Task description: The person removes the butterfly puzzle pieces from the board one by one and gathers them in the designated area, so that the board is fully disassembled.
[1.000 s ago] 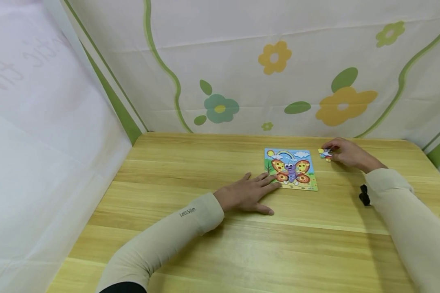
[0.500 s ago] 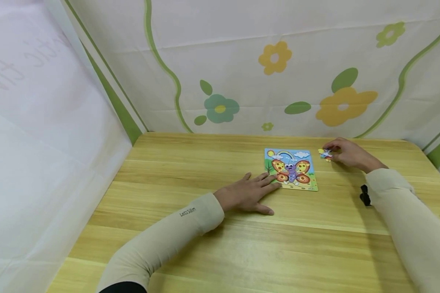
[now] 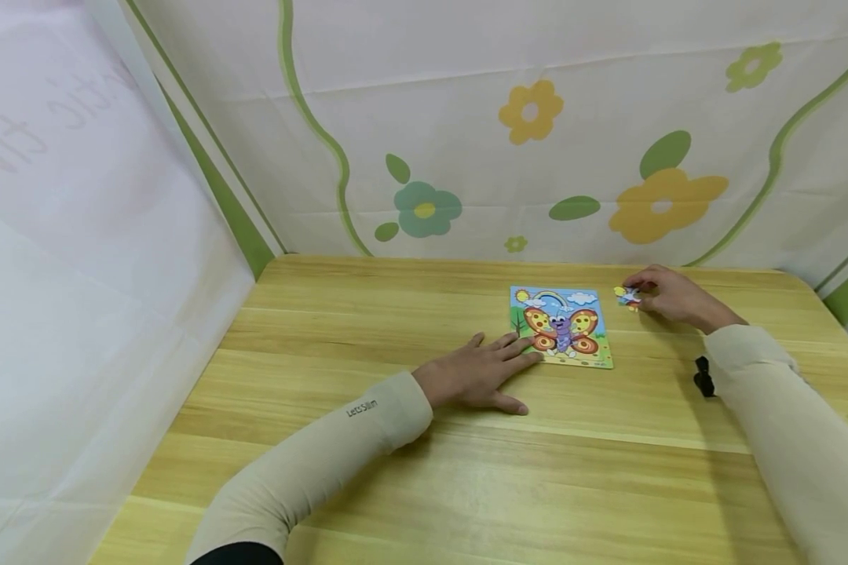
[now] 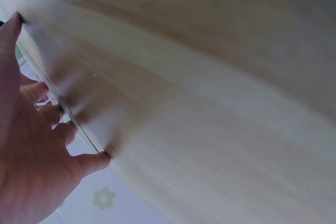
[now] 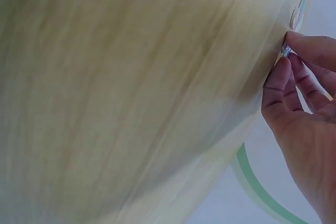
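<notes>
white cloth walls printed with orange and green flowers (image 3: 424, 63) rise behind a long pale wooden table with yellow-brown grain (image 3: 367, 329). two beige fabric sleeves reach across it, the left one (image 3: 318, 439) lettered in black, the right one (image 3: 770, 408) plain where i can see it.

toward the far side lies a flat square board printed with an orange-winged purple butterfly under a rainbow (image 3: 562, 323). the left hand (image 3: 477, 375) is spread wide, palm down, two fingertips resting on the board's lower left corner. the right hand (image 3: 667, 294) is drawn narrow, thumb and finger pinching at a small bunch of thin pieces in yellow, blue and red (image 3: 623, 298). these lie on the table just beside the board, near its upper right corner, not touching it; how many are pinched i cannot tell. near the right sleeve sits a small black object (image 3: 703, 377), too dark to name.

as i judge it, the butterfly picture is done or nearly so: i make out no gap, though the fingers cover part of it. what is left is that bunch, outside the board.

against a second ago, hardly anything differs: the right fingertips and the pieces sit a touch farther from the board, while the board and left hand stay put.
</notes>
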Demonstrator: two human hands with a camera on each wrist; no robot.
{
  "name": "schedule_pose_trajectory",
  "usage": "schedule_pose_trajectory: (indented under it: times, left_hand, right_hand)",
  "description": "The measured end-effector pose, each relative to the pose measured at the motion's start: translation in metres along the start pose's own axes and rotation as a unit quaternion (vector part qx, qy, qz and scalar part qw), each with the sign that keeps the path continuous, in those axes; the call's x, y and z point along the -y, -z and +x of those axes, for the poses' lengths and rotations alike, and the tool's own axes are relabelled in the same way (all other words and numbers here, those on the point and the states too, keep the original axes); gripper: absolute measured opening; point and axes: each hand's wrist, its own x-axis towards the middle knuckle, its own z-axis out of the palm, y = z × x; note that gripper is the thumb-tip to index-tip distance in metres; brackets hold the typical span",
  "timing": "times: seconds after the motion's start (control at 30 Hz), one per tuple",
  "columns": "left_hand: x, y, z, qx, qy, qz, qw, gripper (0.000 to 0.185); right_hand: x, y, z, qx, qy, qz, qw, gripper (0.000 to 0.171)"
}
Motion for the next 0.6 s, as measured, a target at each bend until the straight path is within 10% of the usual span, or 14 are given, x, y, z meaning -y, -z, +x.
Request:
schedule_pose_trajectory:
  times: [0.6]
  left_hand:
    - [-0.001,0.001,0.000,0.002,-0.004,-0.004,1.0000,0.088]
  right_hand:
    - [0.016,0.002,-0.007,-0.006,0.001,0.014,1.000,0.048]
